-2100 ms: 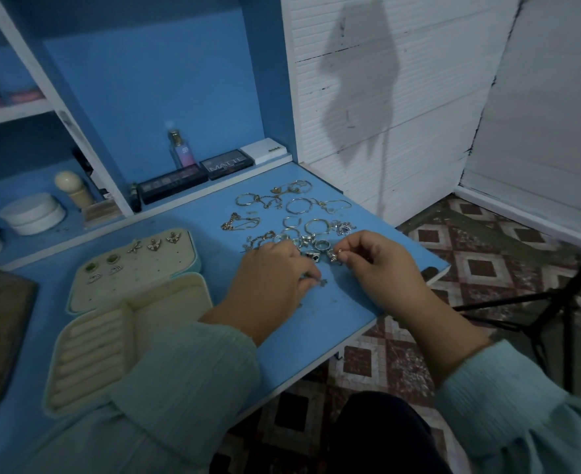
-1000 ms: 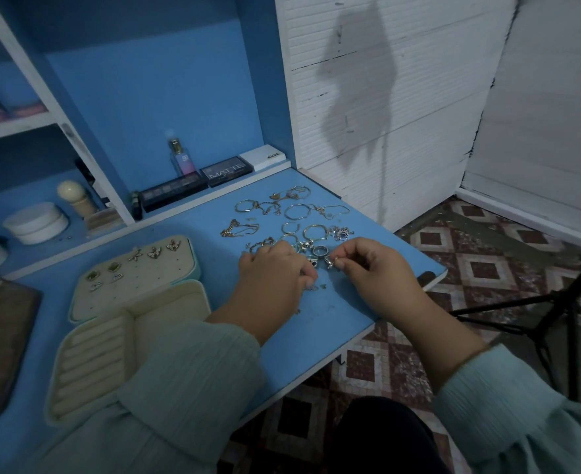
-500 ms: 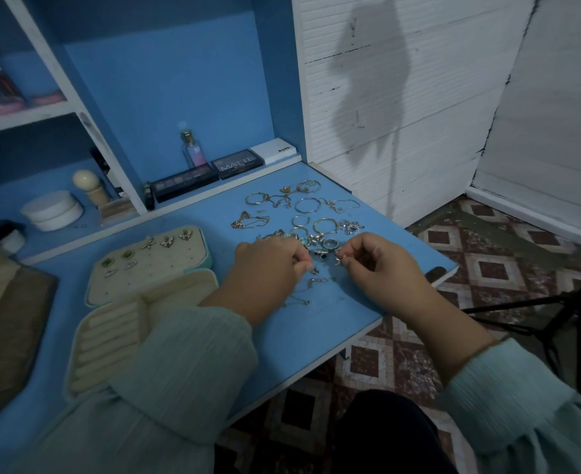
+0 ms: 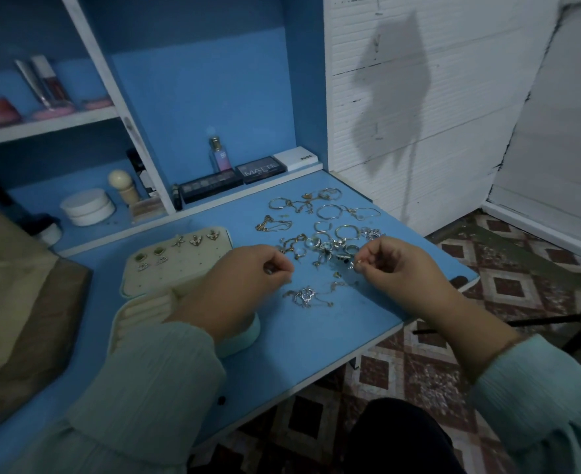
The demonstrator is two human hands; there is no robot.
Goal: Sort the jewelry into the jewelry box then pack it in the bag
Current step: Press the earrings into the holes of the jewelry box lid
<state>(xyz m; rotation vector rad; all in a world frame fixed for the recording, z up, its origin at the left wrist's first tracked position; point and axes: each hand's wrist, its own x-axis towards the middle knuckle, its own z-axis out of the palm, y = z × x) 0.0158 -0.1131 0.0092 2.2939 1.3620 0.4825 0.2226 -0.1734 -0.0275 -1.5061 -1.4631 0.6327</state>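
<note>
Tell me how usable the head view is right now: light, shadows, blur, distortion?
Head view: dim and blue-tinted, no glare; a dark shadow falls on the white wall. Wide-angle bending curves the shelf post. Left hand and right hand are slightly soft; the jewelry on the table blurs into small glints.

Left hand (image 4: 248,285) and right hand (image 4: 402,271) held apart, backs up, fingers curled in, thumb and forefinger tips pinched on each; forearms sleeved to the wrists
</note>
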